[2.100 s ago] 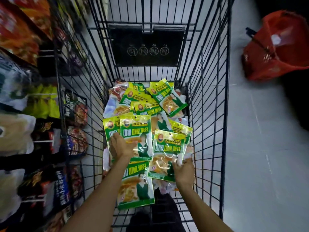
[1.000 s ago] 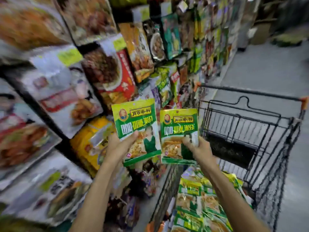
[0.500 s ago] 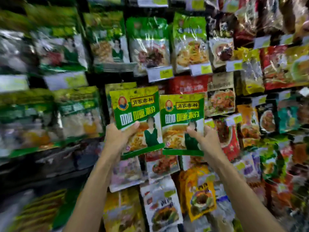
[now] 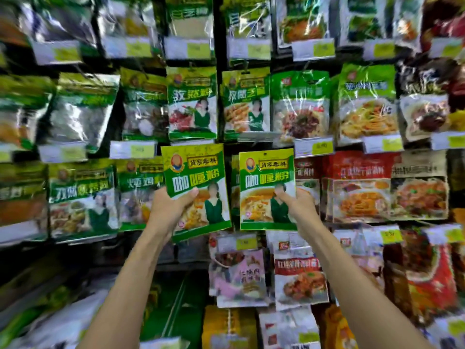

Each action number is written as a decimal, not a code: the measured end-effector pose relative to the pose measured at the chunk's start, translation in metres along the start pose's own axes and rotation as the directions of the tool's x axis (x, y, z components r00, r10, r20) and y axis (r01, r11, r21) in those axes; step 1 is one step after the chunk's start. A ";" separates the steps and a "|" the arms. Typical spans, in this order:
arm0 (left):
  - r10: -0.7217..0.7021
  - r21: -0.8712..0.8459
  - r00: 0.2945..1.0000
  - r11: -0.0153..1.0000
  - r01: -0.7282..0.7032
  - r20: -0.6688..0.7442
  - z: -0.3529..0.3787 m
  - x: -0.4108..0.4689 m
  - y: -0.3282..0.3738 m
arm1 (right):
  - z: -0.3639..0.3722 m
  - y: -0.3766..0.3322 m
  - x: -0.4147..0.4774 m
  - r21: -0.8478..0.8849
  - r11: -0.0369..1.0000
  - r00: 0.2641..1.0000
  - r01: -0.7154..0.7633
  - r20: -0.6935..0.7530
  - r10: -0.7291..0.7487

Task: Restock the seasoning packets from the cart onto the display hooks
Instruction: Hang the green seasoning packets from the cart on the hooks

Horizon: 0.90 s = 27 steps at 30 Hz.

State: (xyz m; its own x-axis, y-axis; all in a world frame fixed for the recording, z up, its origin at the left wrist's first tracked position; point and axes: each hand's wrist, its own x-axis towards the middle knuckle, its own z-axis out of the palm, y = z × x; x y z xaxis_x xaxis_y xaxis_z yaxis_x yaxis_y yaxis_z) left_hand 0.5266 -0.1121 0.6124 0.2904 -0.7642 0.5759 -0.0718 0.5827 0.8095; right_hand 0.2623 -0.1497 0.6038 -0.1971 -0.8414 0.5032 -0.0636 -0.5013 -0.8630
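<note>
Two green and yellow seasoning packets are held up in front of the hanging display. My left hand (image 4: 168, 207) grips the left packet (image 4: 195, 177) at its lower left, thumb across the front; this packet tilts slightly to the left. My right hand (image 4: 297, 206) grips the right packet (image 4: 265, 177) at its lower right edge, and it hangs upright. Both packets sit just below a row of similar green packets (image 4: 192, 104) on hooks. A dark upright post (image 4: 219, 59) runs between the two. The cart is out of view.
Rows of hanging packets fill the wall: green ones on the left (image 4: 80, 197), red ones on the right (image 4: 362, 187), pink and white ones below (image 4: 239, 270). White and yellow price tags (image 4: 132, 149) hang at each hook end. Lower shelves hold more bags.
My view has swung from the cart up to the display wall. Both hands, each keeping its packet, have risen and come closer to the hooks.
</note>
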 end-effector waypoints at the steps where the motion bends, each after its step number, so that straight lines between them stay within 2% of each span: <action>1: 0.000 0.003 1.000 1.000 0.000 -0.004 -0.001 0.003 0.000 | 0.002 -0.001 0.006 0.012 1.000 1.000 -0.028 -0.006 0.028; 3: -0.003 0.008 1.000 1.000 0.003 -0.019 -0.001 0.006 0.001 | 0.004 -0.004 0.016 0.014 0.997 0.996 -0.077 -0.034 0.078; 8: -0.024 -0.019 0.998 1.000 0.023 -0.051 0.010 0.010 0.004 | 0.009 -0.008 0.028 0.029 0.995 0.995 -0.100 0.012 0.100; 13: -0.044 -0.053 0.998 0.998 0.043 -0.033 0.017 0.013 0.007 | 0.012 -0.003 0.036 0.034 0.987 0.986 -0.157 0.063 0.155; 27: -0.013 -0.030 1.000 0.999 0.012 -0.010 0.032 0.026 0.005 | 0.023 0.009 0.062 -0.038 0.973 0.971 -0.230 0.059 0.232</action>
State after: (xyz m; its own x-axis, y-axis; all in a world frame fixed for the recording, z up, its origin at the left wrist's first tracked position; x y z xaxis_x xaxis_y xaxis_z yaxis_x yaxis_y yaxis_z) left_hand 0.5031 -0.1381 0.6353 0.3010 -0.7686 0.5644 -0.0394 0.5813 0.8127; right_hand 0.2716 -0.2109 0.6284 -0.1489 -0.9449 0.2915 -0.0537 -0.2867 -0.9565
